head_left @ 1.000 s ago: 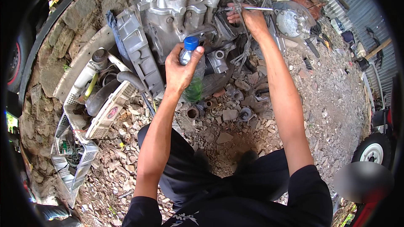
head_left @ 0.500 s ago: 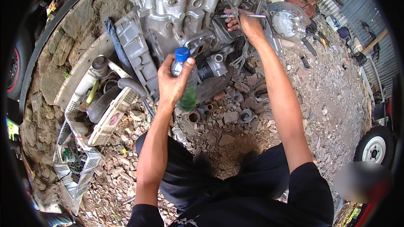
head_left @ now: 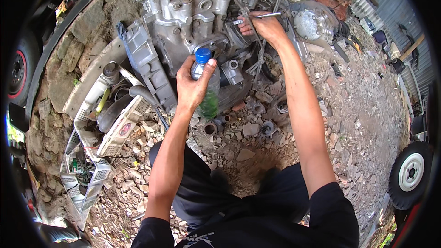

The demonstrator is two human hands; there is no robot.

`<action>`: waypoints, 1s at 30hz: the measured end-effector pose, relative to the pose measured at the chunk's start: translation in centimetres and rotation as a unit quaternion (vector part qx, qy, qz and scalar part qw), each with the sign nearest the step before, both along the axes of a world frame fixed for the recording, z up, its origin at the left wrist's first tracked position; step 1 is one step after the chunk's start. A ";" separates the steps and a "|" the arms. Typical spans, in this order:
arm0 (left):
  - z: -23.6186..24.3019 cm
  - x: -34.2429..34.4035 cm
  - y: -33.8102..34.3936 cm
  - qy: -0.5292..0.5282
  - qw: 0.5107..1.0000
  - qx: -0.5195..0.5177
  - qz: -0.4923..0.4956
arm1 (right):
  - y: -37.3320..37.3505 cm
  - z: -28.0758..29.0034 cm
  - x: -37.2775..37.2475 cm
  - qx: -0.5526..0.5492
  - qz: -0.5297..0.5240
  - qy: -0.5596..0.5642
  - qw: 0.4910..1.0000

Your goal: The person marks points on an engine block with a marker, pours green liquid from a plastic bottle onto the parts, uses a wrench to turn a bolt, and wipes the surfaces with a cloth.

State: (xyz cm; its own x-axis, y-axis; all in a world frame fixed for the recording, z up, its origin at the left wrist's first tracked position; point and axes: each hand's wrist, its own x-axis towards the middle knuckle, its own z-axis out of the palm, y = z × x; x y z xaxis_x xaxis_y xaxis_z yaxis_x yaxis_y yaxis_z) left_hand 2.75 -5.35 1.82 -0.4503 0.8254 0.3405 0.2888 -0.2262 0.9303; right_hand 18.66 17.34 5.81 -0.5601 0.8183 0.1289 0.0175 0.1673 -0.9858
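Note:
My left hand (head_left: 193, 85) grips a clear plastic bottle (head_left: 207, 105) with a blue cap (head_left: 203, 55) and green liquid in its lower part, held upright in front of a grey metal engine (head_left: 183, 7). My right hand (head_left: 262, 27) is at the engine's right side, closed on a long shiny metal tool (head_left: 274, 14), among rods or cables; some fingertips show beneath the tool. A round metal housing (head_left: 307, 24) lies just right of this hand. A ribbed metal pan (head_left: 144, 59) leans at the engine's left.
A broken white plastic crate (head_left: 121, 124) with hoses is at the left beside a stone wall (head_left: 82, 23). Loose metal fittings (head_left: 266, 127) lie on rubble ground. A wheel (head_left: 409, 174) stands at the right, corrugated sheeting (head_left: 390, 18) behind, another wheel (head_left: 20, 73) at far left.
My right hand and the metal tool have shifted left along the engine. The bottle in my left hand dropped a little and moved left, then rose slightly again.

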 end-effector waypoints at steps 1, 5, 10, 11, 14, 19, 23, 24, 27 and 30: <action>0.2 0.4 0.2 -0.009 1.000 0.008 0.000 | -0.3 0.5 0.0 0.005 0.002 -0.019 1.000; 0.6 1.8 1.1 -0.022 1.000 0.019 -0.003 | -0.5 -1.3 -0.9 0.066 -0.031 0.128 0.989; 1.3 3.2 1.5 -0.019 1.000 0.020 0.010 | 0.0 -0.1 0.0 -0.007 0.030 -0.001 1.000; 1.3 3.5 1.6 -0.015 1.000 0.021 0.014 | 0.1 -0.8 -0.5 0.030 0.006 0.039 0.999; 1.5 4.0 1.8 -0.013 1.000 0.022 0.014 | -0.3 -1.0 -1.2 0.004 -0.020 0.099 0.995; 1.4 4.5 1.5 -0.007 1.000 0.017 0.020 | 0.2 -0.3 -0.9 0.000 0.017 0.054 0.998; 1.7 4.2 0.8 -0.003 1.000 0.022 0.020 | 0.0 -0.2 -0.9 -0.036 0.040 0.055 0.997; 2.2 4.1 0.6 -0.009 1.000 0.014 0.015 | 0.3 -0.1 -0.4 -0.047 0.067 0.035 0.996; 2.4 4.1 0.6 -0.012 1.000 0.022 0.011 | 0.5 -0.7 -1.2 0.011 0.007 0.077 0.997; 2.6 3.1 0.5 0.011 1.000 -0.005 0.015 | 0.8 -0.6 -1.4 0.022 0.022 0.056 0.998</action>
State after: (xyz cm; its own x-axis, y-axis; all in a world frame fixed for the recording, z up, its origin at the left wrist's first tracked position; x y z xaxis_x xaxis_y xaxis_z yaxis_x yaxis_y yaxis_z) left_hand 5.80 -4.80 4.38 -0.4674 0.8150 0.3424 0.3151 -0.2083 0.9259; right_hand 17.29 18.15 5.18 -0.5757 0.7851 0.2285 -0.1016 0.2087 -0.9727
